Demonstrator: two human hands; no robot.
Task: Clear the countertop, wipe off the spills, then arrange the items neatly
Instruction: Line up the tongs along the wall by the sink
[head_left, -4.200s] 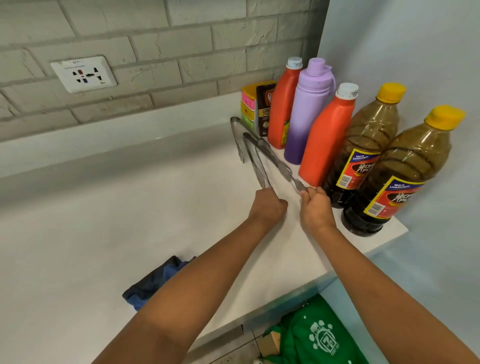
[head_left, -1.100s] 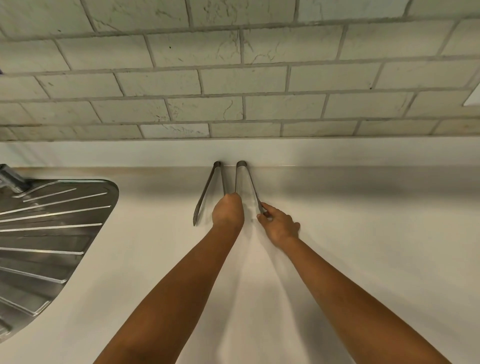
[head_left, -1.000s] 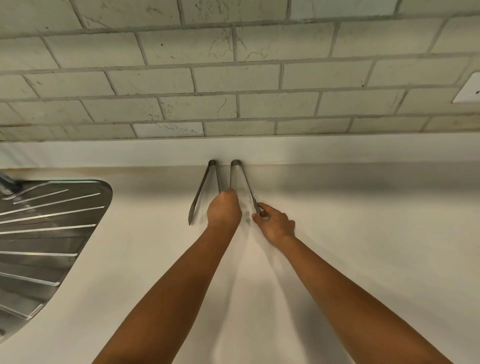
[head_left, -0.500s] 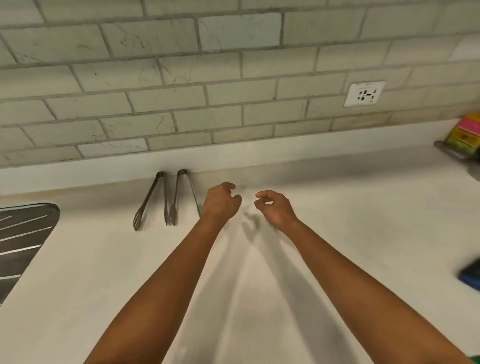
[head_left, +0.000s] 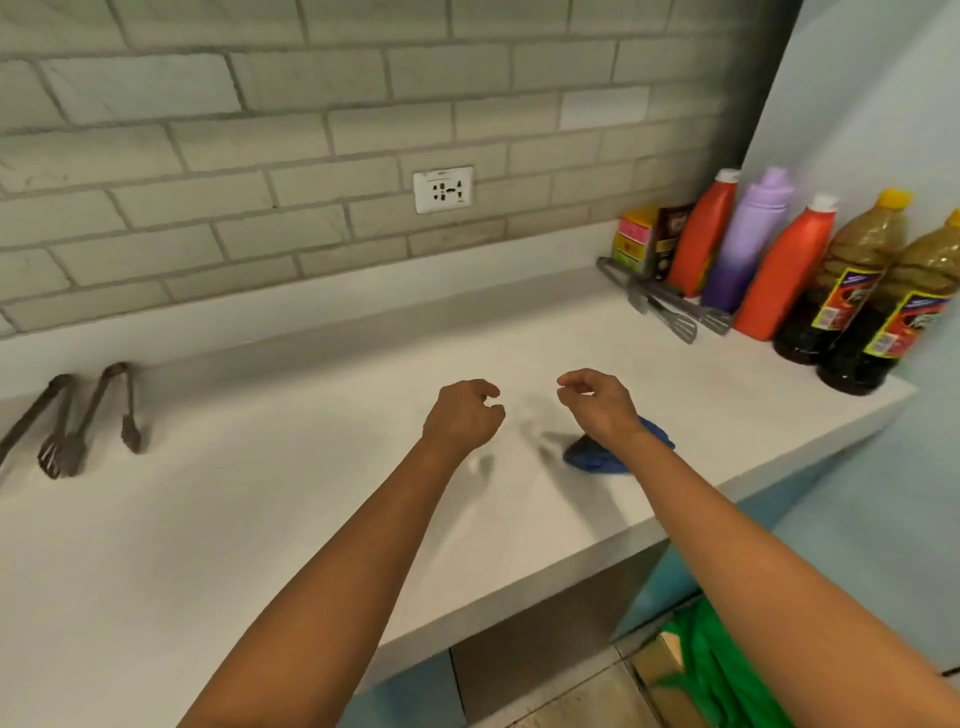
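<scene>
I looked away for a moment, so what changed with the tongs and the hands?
Both hands let go: left hand and right hand hover empty. The two tongs they carried left now lie by the backsplash. Another pair of tongs remains beside the bottles.

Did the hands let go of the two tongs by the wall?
Yes. Both hands, left and right, now hang free, well right of the tongs, which lie against the wall ledge.

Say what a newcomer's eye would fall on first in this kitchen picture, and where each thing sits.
The row of bottles against the right wall: two orange, one purple, two dark with yellow caps. Next, the bare left hand and right hand, empty over the white countertop, a blue cloth under the right wrist. Two metal tongs lie far left.
</scene>
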